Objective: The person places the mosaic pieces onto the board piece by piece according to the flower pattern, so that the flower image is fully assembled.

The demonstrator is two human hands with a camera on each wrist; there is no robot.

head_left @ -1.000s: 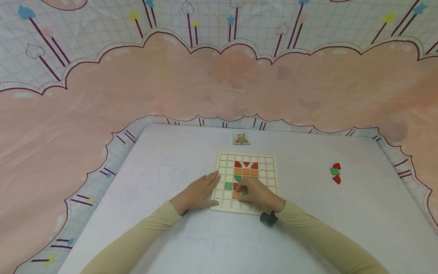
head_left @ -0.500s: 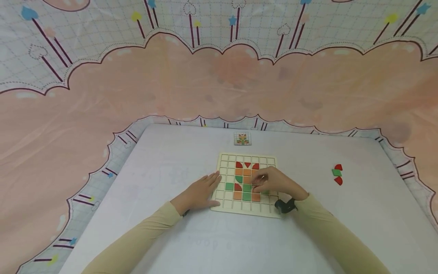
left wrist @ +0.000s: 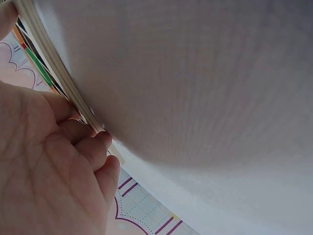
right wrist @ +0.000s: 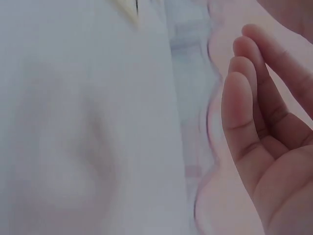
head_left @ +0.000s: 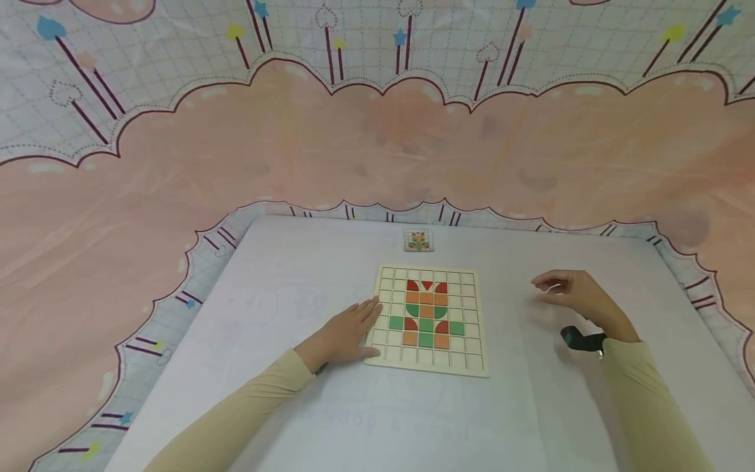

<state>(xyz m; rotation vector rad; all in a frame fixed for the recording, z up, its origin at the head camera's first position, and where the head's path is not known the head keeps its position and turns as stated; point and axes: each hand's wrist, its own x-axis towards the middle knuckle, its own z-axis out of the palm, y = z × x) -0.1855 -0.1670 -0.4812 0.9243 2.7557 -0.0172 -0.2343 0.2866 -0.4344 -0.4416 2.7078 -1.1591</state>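
A cream square grid board [head_left: 466, 354] lies mid-table, bearing red, orange and green tiles [head_left: 426, 297] in a flower-like pattern. At its left edge rests my left hand [head_left: 348, 331], fingers extended and thumb spread. The left wrist view shows the left hand's fingertips right against the board's edge [left wrist: 63, 73]. My right hand [head_left: 580, 298] hovers over the table right of the board, fingers loosely curved with nothing between them. It covers the spot where loose tiles lay. In the right wrist view, that hand's fingers [right wrist: 238, 103] are bare and a board corner [right wrist: 129, 12] shows.
A small card [head_left: 418, 240] printed with a tulip-like pattern lies behind the board. The white tabletop [head_left: 283, 275] ends at the back against a patterned pink and white cloth [head_left: 354, 144]. A dark wrist-worn device [head_left: 580, 339] sits below the right wrist.
My right hand has left the board and moved right, now covering the loose red and green tiles. The tiles it hid on the board's right side show. My left hand stays put.
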